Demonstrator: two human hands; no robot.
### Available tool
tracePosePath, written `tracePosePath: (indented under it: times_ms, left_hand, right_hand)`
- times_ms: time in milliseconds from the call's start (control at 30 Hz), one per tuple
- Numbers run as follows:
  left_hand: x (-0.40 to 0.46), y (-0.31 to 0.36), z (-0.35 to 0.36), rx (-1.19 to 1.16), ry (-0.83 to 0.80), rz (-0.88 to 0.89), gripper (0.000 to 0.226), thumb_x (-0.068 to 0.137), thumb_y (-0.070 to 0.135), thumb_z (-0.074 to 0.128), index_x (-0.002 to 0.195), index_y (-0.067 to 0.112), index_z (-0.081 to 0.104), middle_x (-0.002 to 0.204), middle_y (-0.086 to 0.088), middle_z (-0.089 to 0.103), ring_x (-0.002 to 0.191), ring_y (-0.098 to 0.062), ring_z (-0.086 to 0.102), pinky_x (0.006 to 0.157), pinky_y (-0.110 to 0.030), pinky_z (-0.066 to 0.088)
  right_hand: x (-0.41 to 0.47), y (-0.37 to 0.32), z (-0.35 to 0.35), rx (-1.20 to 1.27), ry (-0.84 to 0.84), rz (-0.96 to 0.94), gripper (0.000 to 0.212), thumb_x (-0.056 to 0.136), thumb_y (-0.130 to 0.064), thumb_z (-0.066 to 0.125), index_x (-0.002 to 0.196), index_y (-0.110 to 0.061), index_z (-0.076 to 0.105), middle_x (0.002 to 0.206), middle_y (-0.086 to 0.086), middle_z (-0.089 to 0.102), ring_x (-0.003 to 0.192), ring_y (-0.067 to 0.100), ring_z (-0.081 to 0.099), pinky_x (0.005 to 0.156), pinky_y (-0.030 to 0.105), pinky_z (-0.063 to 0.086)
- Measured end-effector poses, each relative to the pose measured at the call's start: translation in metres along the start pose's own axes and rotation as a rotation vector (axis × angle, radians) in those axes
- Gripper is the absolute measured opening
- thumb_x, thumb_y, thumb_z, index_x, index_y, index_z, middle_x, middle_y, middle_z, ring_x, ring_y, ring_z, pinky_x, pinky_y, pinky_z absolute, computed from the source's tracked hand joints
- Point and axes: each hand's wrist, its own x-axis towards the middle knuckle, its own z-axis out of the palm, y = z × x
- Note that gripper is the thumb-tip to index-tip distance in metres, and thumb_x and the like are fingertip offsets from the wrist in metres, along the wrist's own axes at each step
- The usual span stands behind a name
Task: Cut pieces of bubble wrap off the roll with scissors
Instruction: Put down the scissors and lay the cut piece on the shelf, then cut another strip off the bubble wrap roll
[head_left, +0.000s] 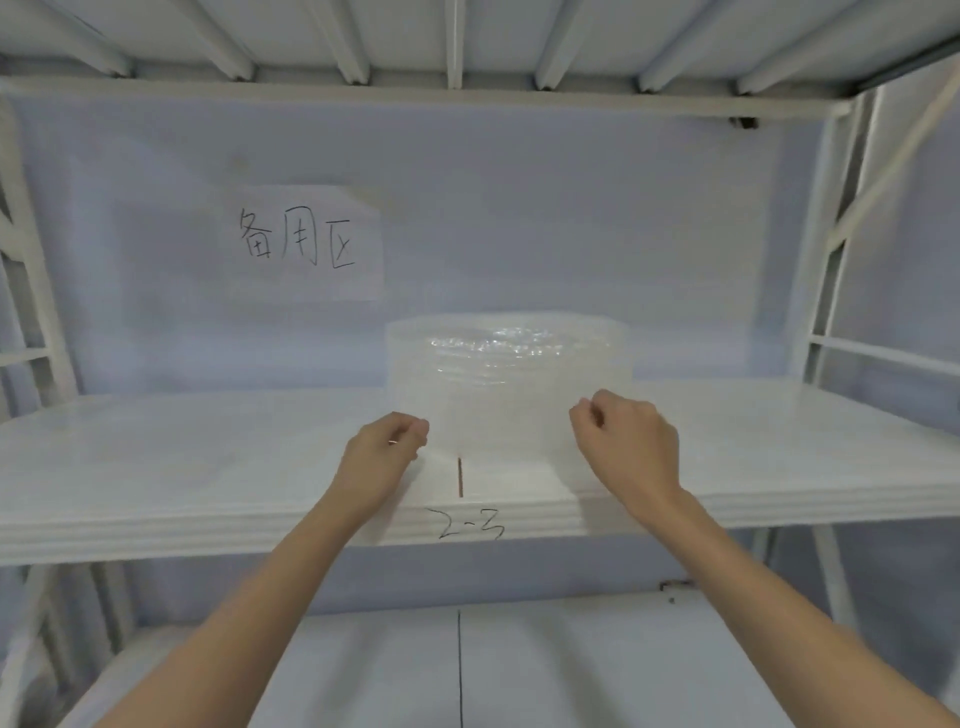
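Observation:
A roll of clear bubble wrap (509, 358) stands on the white shelf board (208, 457), near its middle. A loose sheet of wrap (498, 436) comes off the roll toward me and lies over the shelf's front part. My left hand (382, 457) pinches the sheet's left edge with curled fingers. My right hand (628, 441) pinches its right edge the same way. The sheet is stretched between both hands. No scissors are in view.
A white metal rack frame (826, 291) surrounds the shelf, with beams overhead. A handwritten paper sign (298, 241) hangs on the back wall. The shelf's front edge is marked "2-3" (470, 525). A lower shelf (571, 670) lies below.

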Motion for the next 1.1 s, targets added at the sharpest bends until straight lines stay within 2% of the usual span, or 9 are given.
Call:
tracePosePath:
  times_ms: [133, 233, 367, 533, 667, 767, 833, 967, 1100]
  left_hand:
    - [0.001, 0.014, 0.042, -0.04, -0.12, 0.004, 0.02, 0.097, 0.039, 0.055, 0.091, 0.025, 0.068, 0.098, 0.002, 0.071, 0.09, -0.021, 0.069, 0.084, -0.036, 0.051]
    - [0.002, 0.022, 0.057, -0.053, -0.166, 0.022, 0.014, 0.096, 0.036, 0.058, 0.091, 0.027, 0.068, 0.099, 0.002, 0.069, 0.088, -0.02, 0.068, 0.077, -0.032, 0.051]
    - [0.003, 0.028, 0.064, -0.054, -0.168, 0.047, 0.004, 0.092, 0.026, 0.065, 0.094, 0.027, 0.068, 0.091, 0.005, 0.065, 0.079, -0.015, 0.062, 0.069, -0.027, 0.045]
    - [0.0, 0.022, 0.064, -0.044, -0.162, 0.016, 0.012, 0.09, 0.015, 0.063, 0.081, 0.015, 0.07, 0.067, 0.007, 0.057, 0.053, -0.007, 0.05, 0.054, -0.017, 0.043]
    - [0.0, 0.02, 0.063, -0.039, -0.174, 0.021, 0.012, 0.089, 0.013, 0.064, 0.079, 0.016, 0.071, 0.059, 0.014, 0.055, 0.049, -0.003, 0.049, 0.052, -0.015, 0.042]
    - [0.0, 0.019, 0.062, -0.035, -0.159, 0.02, 0.009, 0.087, 0.012, 0.066, 0.08, 0.016, 0.071, 0.062, 0.013, 0.059, 0.048, -0.001, 0.051, 0.051, -0.014, 0.041]
    - [0.0, 0.018, 0.062, 0.005, -0.172, 0.035, 0.009, 0.084, 0.011, 0.066, 0.082, 0.018, 0.071, 0.067, 0.011, 0.064, 0.051, -0.001, 0.055, 0.055, -0.017, 0.043]
    - [-0.002, 0.016, 0.061, 0.02, -0.205, 0.071, 0.012, 0.084, 0.009, 0.064, 0.084, 0.019, 0.07, 0.07, 0.01, 0.066, 0.054, 0.0, 0.057, 0.059, -0.018, 0.046]
    - [-0.003, 0.016, 0.06, -0.049, -0.216, 0.07, 0.012, 0.086, 0.01, 0.063, 0.081, 0.018, 0.071, 0.062, 0.016, 0.063, 0.054, -0.004, 0.056, 0.057, -0.019, 0.045]
  right_hand:
    - [0.02, 0.064, -0.009, -0.247, -0.192, 0.187, 0.036, 0.09, -0.033, 0.045, 0.068, -0.006, 0.055, 0.07, 0.006, 0.057, 0.064, 0.028, 0.053, 0.057, 0.03, 0.035]
    - [0.027, 0.086, -0.003, -0.259, -0.27, 0.23, 0.046, 0.093, -0.046, 0.046, 0.061, -0.013, 0.043, 0.072, 0.005, 0.054, 0.066, 0.027, 0.053, 0.056, 0.029, 0.034]
    - [0.033, 0.088, -0.003, -0.237, -0.3, 0.259, 0.047, 0.092, -0.046, 0.048, 0.058, -0.014, 0.039, 0.063, 0.002, 0.049, 0.056, 0.022, 0.048, 0.051, 0.027, 0.031]
    - [0.036, 0.076, -0.006, -0.293, -0.351, 0.231, 0.04, 0.089, -0.042, 0.054, 0.061, -0.018, 0.039, 0.07, 0.0, 0.048, 0.069, 0.026, 0.052, 0.059, 0.028, 0.035]
    - [0.038, 0.07, -0.005, -0.379, -0.431, 0.209, 0.036, 0.085, -0.042, 0.059, 0.063, -0.018, 0.042, 0.066, -0.002, 0.048, 0.067, 0.022, 0.053, 0.051, 0.025, 0.031]
    - [0.043, 0.067, -0.008, -0.382, -0.503, 0.23, 0.031, 0.085, -0.037, 0.062, 0.07, -0.016, 0.044, 0.07, -0.002, 0.047, 0.073, 0.024, 0.053, 0.057, 0.026, 0.035]
    - [0.048, 0.068, -0.012, -0.379, -0.555, 0.246, 0.028, 0.086, -0.033, 0.063, 0.074, -0.014, 0.046, 0.07, -0.001, 0.046, 0.068, 0.021, 0.05, 0.057, 0.026, 0.035]
    - [0.054, 0.076, -0.017, -0.38, -0.62, 0.215, 0.038, 0.088, -0.031, 0.06, 0.063, -0.012, 0.04, 0.06, 0.001, 0.045, 0.052, 0.017, 0.042, 0.05, 0.027, 0.031]
    - [0.054, 0.085, -0.041, -0.08, -0.469, 0.329, 0.042, 0.089, -0.034, 0.063, 0.06, -0.009, 0.046, 0.044, 0.002, 0.058, 0.038, 0.015, 0.054, 0.043, 0.022, 0.038]
